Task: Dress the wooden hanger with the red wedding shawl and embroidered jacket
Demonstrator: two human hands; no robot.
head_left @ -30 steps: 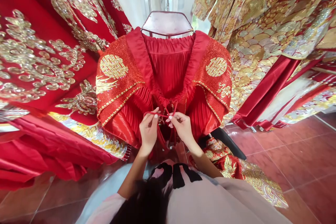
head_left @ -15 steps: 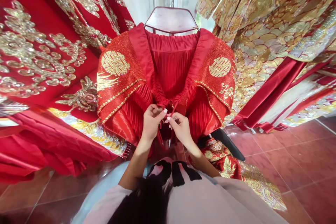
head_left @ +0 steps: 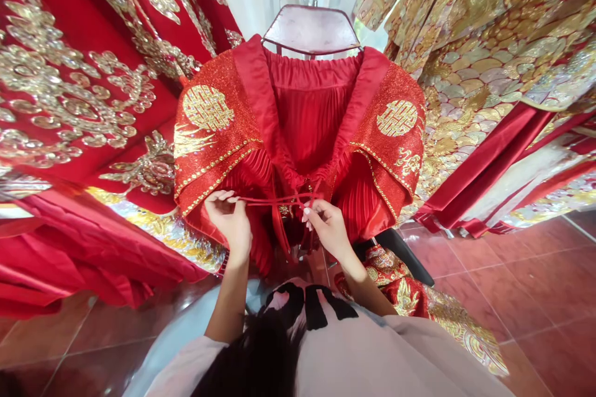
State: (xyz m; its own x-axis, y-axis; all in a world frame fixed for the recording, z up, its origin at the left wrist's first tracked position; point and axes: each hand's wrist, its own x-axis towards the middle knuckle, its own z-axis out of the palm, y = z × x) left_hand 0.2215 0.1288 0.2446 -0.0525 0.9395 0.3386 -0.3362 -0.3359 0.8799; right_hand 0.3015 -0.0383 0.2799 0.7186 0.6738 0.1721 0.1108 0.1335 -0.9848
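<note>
Head view: left hand point(head_left: 231, 221) has drawn red cord point(head_left: 261, 202) leftward.

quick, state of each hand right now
Left hand: closed, holding a red cord.
Right hand: closed, also pinching red cord.

Glittery red, gold-patterned garment point(head_left: 307, 124)

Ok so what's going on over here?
A person is handling the red cord at the front of a red garment hung on a pale-topped stand. The left hand holds the cord drawn out to the side, while the right hand pinches it near where the strands cross, below the collar. The fingers hide whether there's a knot. Gold-patterned fabric hangs to the right.
</note>
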